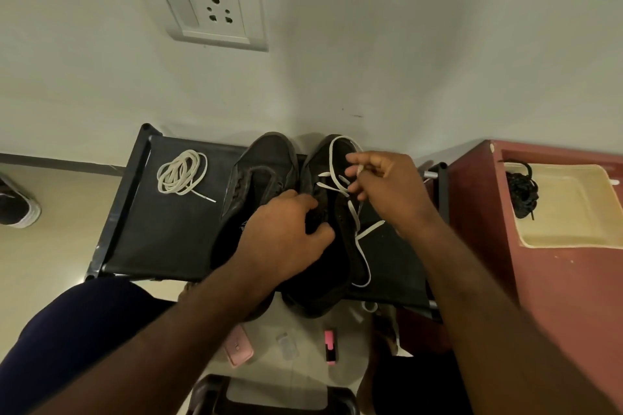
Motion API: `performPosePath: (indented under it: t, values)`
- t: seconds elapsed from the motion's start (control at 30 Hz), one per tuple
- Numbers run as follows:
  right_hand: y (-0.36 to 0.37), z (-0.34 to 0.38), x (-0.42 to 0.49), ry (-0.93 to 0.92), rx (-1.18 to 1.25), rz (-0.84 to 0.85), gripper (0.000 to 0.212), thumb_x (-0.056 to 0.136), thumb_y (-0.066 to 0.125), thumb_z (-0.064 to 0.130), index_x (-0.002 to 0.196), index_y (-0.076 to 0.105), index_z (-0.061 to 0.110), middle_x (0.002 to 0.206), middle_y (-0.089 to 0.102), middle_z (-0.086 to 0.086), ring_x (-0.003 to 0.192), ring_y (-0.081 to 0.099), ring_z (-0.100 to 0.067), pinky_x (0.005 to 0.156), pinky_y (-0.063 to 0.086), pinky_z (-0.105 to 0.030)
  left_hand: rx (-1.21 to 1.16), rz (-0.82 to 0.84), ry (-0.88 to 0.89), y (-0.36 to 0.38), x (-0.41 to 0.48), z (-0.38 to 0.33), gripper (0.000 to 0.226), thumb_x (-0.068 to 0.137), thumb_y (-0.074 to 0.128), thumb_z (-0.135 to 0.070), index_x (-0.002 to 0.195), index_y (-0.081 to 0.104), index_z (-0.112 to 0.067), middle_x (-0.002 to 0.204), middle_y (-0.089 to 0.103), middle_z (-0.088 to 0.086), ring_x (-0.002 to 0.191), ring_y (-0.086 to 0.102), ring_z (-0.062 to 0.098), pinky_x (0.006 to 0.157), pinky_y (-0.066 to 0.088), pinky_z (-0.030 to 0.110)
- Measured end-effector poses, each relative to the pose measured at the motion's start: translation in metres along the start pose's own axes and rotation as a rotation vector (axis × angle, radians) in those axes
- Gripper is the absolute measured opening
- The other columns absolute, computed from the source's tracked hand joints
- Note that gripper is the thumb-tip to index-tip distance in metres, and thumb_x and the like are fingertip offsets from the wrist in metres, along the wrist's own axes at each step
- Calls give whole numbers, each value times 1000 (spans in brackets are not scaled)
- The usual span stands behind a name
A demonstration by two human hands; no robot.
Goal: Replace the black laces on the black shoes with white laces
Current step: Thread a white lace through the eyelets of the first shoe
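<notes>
Two black shoes stand side by side on a black fabric rack shelf, toes toward the wall. The left shoe has no lace showing. The right shoe carries a white lace crossed through its front eyelets, its loose end trailing down the shoe's right side. My left hand grips the right shoe's eyelet edge and tongue. My right hand pinches the white lace above the eyelets. A coiled second white lace lies on the shelf at the left. Black laces sit bundled in a cream tray.
The cream tray rests on a red-brown cabinet at the right. A wall with a switch and socket plate rises behind the rack. On the floor below lie a pink phone and a pink-black marker. Another shoe sits at far left.
</notes>
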State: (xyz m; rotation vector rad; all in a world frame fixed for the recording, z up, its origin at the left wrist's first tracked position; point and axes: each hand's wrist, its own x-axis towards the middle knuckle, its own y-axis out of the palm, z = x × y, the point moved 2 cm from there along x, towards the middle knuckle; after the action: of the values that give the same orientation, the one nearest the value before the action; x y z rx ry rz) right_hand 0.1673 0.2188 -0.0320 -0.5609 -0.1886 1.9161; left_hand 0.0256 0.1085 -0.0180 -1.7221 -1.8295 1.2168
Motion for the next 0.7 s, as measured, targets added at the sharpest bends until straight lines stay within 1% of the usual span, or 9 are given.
performPosePath:
  t: [0.07, 0.1, 0.23, 0.3, 0.4, 0.5, 0.57, 0.63, 0.7]
  values:
    - [9, 4, 0, 26, 90, 29, 34, 96, 53, 4, 126, 65, 12, 98, 72, -10, 66, 61, -6, 62, 50, -21, -167, -32, -80, -5, 6, 7, 25, 88, 61, -38, 103, 68, -19, 84, 68, -4, 76, 65, 13, 81, 55, 39]
    - [13, 5, 1, 43, 151, 44, 34, 96, 54, 6, 127, 65, 12, 99, 72, -13, 65, 59, -6, 61, 49, -22, -165, -59, -87, -6, 10, 9, 25, 90, 60, -39, 101, 68, -17, 81, 69, -3, 74, 65, 13, 79, 55, 40]
    - [23, 2, 6, 20, 180, 89, 29, 98, 53, 0, 122, 67, 9, 96, 73, -3, 73, 65, -7, 65, 52, -20, -44, -116, -54, -2, 30, 9, 25, 92, 58, -38, 107, 66, -19, 83, 67, -4, 78, 64, 16, 74, 55, 36]
    - [26, 0, 6, 37, 185, 98, 27, 97, 54, -4, 117, 68, 5, 94, 72, -5, 75, 68, -9, 68, 54, -19, -27, -115, -61, 2, 40, 11, 23, 91, 58, -39, 106, 65, -23, 83, 66, -6, 79, 64, 16, 72, 54, 34]
    - [29, -1, 5, 55, 258, 90, 23, 97, 55, -6, 116, 66, 2, 97, 70, -10, 80, 72, -12, 74, 57, -21, -98, -137, -82, 5, 50, 17, 14, 91, 59, -35, 97, 67, -25, 78, 65, -8, 73, 63, 13, 68, 55, 32]
    - [31, 0, 7, 59, 327, 27, 21, 94, 57, -9, 111, 65, 1, 99, 66, -16, 87, 74, -20, 78, 60, -26, -198, -100, -92, 7, 55, 23, 8, 92, 61, -26, 93, 67, -22, 74, 67, -5, 64, 66, 15, 63, 59, 36]
    - [34, 3, 10, 56, 314, -2, 18, 92, 60, -9, 105, 66, 4, 94, 63, -19, 85, 73, -23, 75, 61, -28, -263, -41, -83, 6, 58, 26, 4, 91, 64, -20, 95, 66, -19, 74, 68, -1, 56, 67, 15, 56, 60, 32]
    - [37, 5, 12, 35, 244, -3, 17, 90, 65, -5, 100, 67, 8, 92, 63, -23, 82, 71, -20, 70, 60, -25, -296, 3, -45, 5, 59, 27, 6, 92, 66, -16, 98, 65, -18, 73, 69, 1, 51, 66, 13, 50, 56, 25]
    - [37, 5, 13, 10, 197, 3, 19, 89, 67, -5, 98, 68, 12, 91, 67, -18, 79, 69, -13, 69, 58, -22, -304, 33, -3, 3, 60, 26, 10, 92, 66, -14, 101, 65, -17, 75, 69, 2, 51, 66, 13, 50, 56, 24]
